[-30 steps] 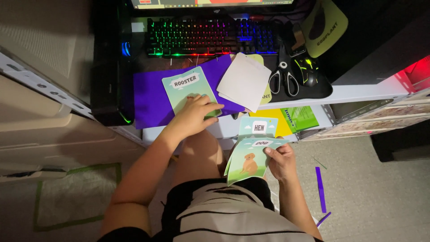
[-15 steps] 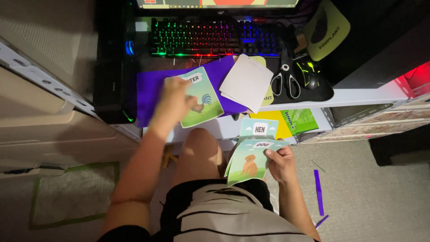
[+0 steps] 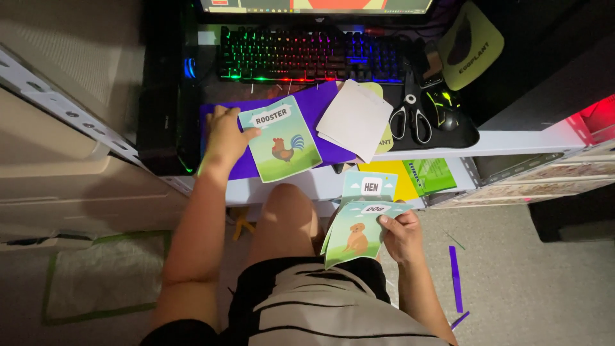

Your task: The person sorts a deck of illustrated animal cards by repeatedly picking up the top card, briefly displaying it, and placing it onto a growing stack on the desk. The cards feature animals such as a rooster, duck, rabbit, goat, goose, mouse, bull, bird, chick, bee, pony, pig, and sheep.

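On the counter, at the near edge: left hand lying flat and open over a purple sheet, thumb touching the left edge of a rooster card, nothing gripped. Rooster card face up on the purple sheet, tilted slightly, top towards a backlit keyboard. Just right of it, a stack of white cards lying face down, overlapping the purple sheet's right end and a yellowish card beneath. Further right, scissors with black handles and a dark mouse, side by side on a black pad.

Below the counter edge, above the lap: right hand closed round a fanned bunch of picture cards, thumb pressed on the front one, a dog card with a green ground; behind it, a second card standing higher. Past them, yellow and green papers tucked on a shelf under the counter. On the floor to the right, purple strips lying well apart from the hand.
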